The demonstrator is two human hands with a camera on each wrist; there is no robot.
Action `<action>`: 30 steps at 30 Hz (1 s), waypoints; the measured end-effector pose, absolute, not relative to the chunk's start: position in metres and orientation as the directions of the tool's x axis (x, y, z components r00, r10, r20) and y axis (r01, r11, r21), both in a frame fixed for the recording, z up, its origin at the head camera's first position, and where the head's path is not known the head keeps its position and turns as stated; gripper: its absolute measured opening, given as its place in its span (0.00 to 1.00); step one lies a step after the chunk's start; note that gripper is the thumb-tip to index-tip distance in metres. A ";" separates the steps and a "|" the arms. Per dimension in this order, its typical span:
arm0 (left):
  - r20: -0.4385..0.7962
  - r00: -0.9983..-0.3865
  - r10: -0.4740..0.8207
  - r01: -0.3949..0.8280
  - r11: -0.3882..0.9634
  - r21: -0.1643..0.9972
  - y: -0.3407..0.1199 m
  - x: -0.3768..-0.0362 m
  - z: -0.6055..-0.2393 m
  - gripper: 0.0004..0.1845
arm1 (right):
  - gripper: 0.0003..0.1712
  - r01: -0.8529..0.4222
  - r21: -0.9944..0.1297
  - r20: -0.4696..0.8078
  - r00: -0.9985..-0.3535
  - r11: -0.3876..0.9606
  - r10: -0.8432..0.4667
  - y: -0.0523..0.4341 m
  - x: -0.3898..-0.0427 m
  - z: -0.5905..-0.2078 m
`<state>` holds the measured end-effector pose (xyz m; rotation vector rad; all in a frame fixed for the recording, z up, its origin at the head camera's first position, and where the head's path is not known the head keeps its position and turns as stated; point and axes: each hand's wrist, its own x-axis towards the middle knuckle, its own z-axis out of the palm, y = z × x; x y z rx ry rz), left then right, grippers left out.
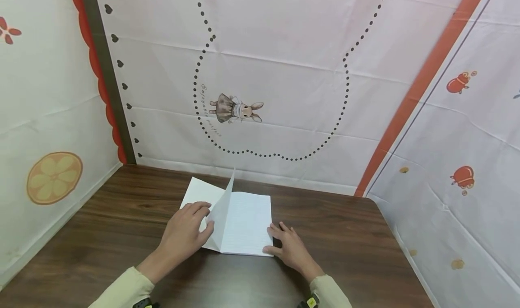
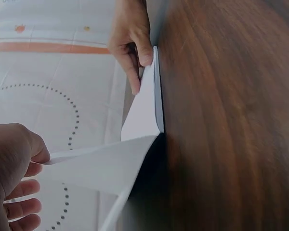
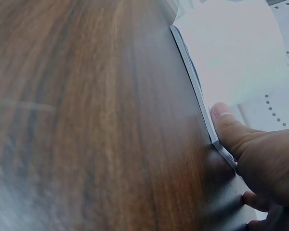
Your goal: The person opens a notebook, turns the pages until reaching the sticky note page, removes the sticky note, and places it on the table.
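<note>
Notebook (image 1: 249,222) lay wide open on the brown worktop (image 1: 345,240). At its left side, the left hand (image 1: 186,229) pinched one page (image 1: 221,215) that stood up. At its right edge, the right hand (image 1: 291,247) rested its thumb on the paper, fingers loose. Behind it hung a white cloth (image 1: 280,73) with a bunny picture (image 1: 235,108).

The notebook (image 1: 249,222) lies on the counter (image 1: 349,235), between the left fingers (image 1: 199,206) and the right fingers (image 1: 276,231). Its raised page (image 1: 220,220) stands rightward of the left fingers, edge between them; its right margin lies at the right fingers. A cloth (image 1: 284,132) hangs beyond all fingers.
</note>
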<state>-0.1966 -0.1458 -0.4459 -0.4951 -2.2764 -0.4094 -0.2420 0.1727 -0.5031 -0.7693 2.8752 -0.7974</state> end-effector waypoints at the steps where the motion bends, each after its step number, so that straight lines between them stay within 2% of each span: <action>1: 0.736 -0.643 0.212 0.463 0.873 0.153 -0.148 -0.196 -0.447 0.07 | 0.42 -0.449 -0.497 0.070 -0.874 0.743 -0.481 0.173 -0.242 -0.503; 11: 0.661 -0.745 0.086 0.370 0.879 0.302 -0.173 -0.187 -0.460 0.12 | 0.43 -0.446 -0.511 0.058 -0.871 0.735 -0.488 0.173 -0.241 -0.501; 19: 0.607 -0.795 -0.008 0.276 0.886 0.373 -0.186 -0.182 -0.468 0.09 | 0.42 -0.425 -0.512 0.036 -0.879 0.746 -0.476 0.173 -0.241 -0.502; 30: 0.398 -0.915 -0.062 0.142 0.874 0.464 -0.202 -0.181 -0.476 0.15 | 0.43 -0.429 -0.501 0.036 -0.878 0.752 -0.477 0.174 -0.243 -0.502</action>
